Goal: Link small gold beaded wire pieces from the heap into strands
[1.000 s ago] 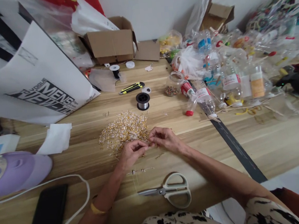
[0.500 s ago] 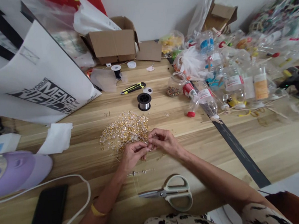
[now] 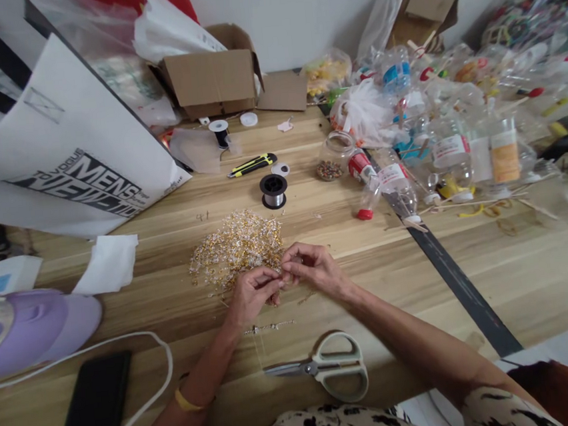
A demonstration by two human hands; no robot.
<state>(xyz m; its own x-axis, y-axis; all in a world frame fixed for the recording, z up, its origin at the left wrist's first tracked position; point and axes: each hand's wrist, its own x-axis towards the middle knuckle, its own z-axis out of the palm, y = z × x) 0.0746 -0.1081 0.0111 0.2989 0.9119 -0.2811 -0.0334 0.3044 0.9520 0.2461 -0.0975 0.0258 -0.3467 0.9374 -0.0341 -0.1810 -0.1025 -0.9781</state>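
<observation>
Bead pile [image 3: 234, 248] on tabletop [image 3: 534, 262], probably there for easy reach. Left hand [image 3: 255, 293] and right hand [image 3: 315, 269] meet at its near edge, fingertips pinched closed, likely for fine control; what they grip is too small to tell. Beaded strand [image 3: 275, 326], then scissors [image 3: 309, 367], lie nearer; spool [image 3: 273, 194] stands beyond pile.

On the table [image 3: 469, 255], the bead pile [image 3: 234, 244] lies mid-scene — spool [image 3: 274, 199] beyond it, utility knife [image 3: 252, 165] farther still. Scissors [image 3: 309, 367] lie on the near side, a beaded chain [image 3: 275, 326] between them and the pile. Phone [image 3: 92, 412] near left; bottles [image 3: 396, 179] far right.
</observation>
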